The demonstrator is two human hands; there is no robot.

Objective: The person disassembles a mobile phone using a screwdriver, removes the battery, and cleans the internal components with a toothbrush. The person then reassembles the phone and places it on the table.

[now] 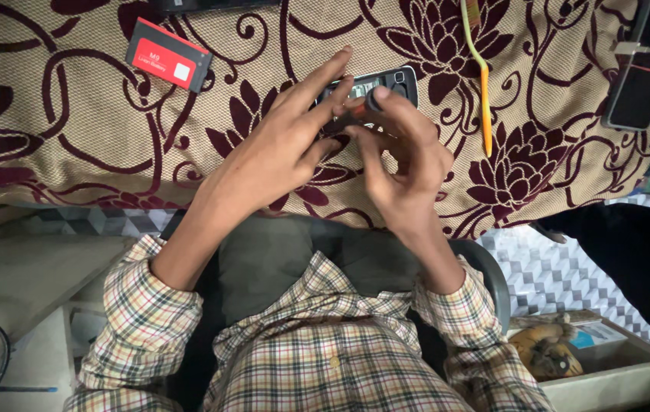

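The small dark phone [374, 85] lies on the floral-clothed surface [73, 114]; left hand [279, 152] steadies it with spread fingers, right hand [405, 164] pinches a screwdriver [364, 105]. Best kept upright, pressure light.

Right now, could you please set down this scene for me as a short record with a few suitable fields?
Surface: cream woven cloth with maroon flower pattern
Left hand: left hand with fingers spread, resting on the small dark phone with its back open
Right hand: right hand pinching a thin orange-handled tool over the phone
Left of hands: red and black flat rectangular battery
Right of hands: yellow-orange plastic pry tool
Far right: black slab-shaped device
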